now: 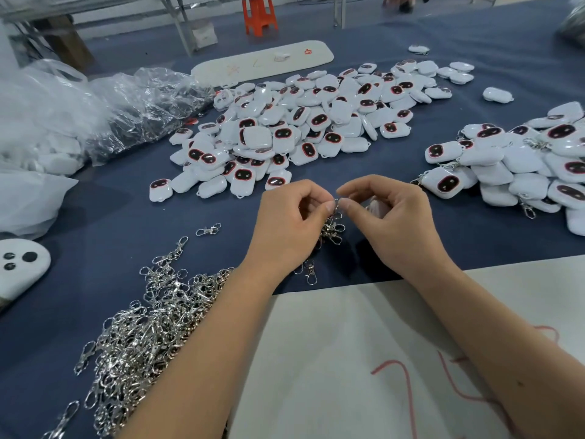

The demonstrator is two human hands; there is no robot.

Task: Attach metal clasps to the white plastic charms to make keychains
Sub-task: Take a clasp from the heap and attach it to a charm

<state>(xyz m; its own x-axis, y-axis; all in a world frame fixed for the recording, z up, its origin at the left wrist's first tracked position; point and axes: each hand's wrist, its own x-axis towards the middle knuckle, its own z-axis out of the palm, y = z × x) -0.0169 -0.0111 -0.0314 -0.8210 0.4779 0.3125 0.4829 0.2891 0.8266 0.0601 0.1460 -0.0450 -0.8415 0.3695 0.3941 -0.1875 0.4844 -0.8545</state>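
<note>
Nearest me, a heap of loose metal clasps (152,327) lies on the blue table (126,201) beside the left forearm. Above it, the left hand (285,223) and right hand (395,217) meet fingertip to fingertip, both pinching 1 small clasp (337,201) while a bunch of clasps (332,229) dangles under them. Farther back, the white charms (300,122) spread in a big pile, with clasp-fitted ones (522,166) heaped to the right.

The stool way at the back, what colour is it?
The stool is orange; the head view shows it beyond the table.
</note>
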